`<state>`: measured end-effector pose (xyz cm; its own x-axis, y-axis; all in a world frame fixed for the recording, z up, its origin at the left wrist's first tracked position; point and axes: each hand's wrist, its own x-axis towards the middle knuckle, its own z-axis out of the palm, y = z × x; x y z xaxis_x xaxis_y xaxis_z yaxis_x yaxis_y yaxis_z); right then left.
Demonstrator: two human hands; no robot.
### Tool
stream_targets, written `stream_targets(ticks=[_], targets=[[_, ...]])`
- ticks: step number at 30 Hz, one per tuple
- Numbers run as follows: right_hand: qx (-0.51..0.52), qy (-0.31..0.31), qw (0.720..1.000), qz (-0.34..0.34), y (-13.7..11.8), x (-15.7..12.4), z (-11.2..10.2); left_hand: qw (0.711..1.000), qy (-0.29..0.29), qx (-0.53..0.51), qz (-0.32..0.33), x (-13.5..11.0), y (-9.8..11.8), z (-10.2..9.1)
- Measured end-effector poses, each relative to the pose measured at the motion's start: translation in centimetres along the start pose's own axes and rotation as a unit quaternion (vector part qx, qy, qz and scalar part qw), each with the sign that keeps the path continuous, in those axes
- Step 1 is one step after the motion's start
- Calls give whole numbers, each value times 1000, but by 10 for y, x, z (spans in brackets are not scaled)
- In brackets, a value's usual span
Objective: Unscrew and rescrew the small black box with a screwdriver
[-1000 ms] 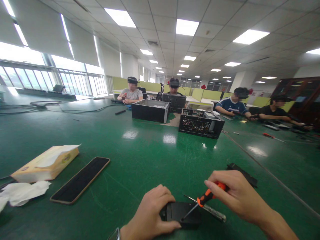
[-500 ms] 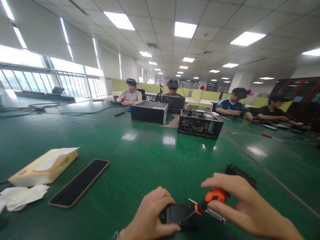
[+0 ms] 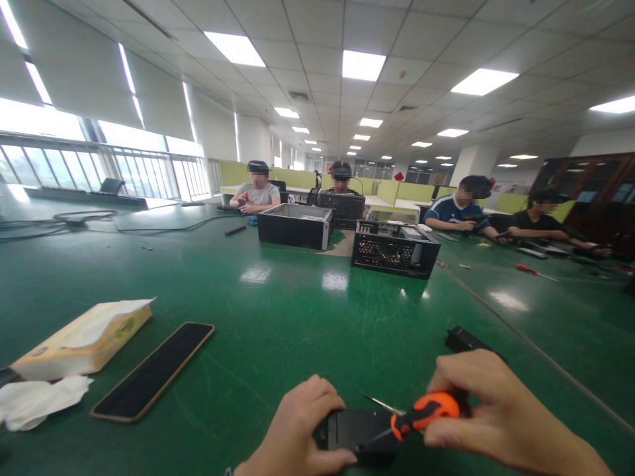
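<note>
My left hand (image 3: 297, 430) is closed over the left end of a small flat black device (image 3: 354, 433) lying on the green table (image 3: 307, 317) at the bottom edge. My right hand (image 3: 491, 413) grips an orange-handled screwdriver (image 3: 421, 413), its shaft angled down and left onto the device. A thin metal tool (image 3: 380, 403) lies just behind the device. A black part (image 3: 464, 340) rests on the table beyond my right hand.
A phone (image 3: 153, 370) lies face up at the left, beside a tissue box (image 3: 82, 340) and a crumpled tissue (image 3: 40, 400). Two open black computer cases (image 3: 394, 248) stand mid-table. Several people sit working at the far side; another screwdriver (image 3: 528, 270) lies at the right.
My right hand has shifted down and right, turning the screwdriver handle to lie flatter. The view has dropped slightly. My left hand stays on the device.
</note>
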<state>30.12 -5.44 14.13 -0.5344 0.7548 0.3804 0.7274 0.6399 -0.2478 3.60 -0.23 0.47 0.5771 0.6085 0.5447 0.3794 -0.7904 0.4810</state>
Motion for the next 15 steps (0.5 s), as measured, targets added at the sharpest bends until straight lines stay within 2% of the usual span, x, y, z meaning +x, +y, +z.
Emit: stream_targets(ticks=[5, 9, 12, 15], targets=[[51, -49, 997, -12, -3, 0, -5, 1000, 1, 3, 3, -1, 0, 1], [17, -56, 998, 33, -8, 2, 1, 1000, -7, 5, 3, 0, -1, -1], [21, -82, 995, 51, -1, 1, 7, 1000, -11, 10, 0, -1, -2, -1], [49, -37, 994, 91, 17, -6, 2, 1000, -10, 9, -5, -2, -4, 0]])
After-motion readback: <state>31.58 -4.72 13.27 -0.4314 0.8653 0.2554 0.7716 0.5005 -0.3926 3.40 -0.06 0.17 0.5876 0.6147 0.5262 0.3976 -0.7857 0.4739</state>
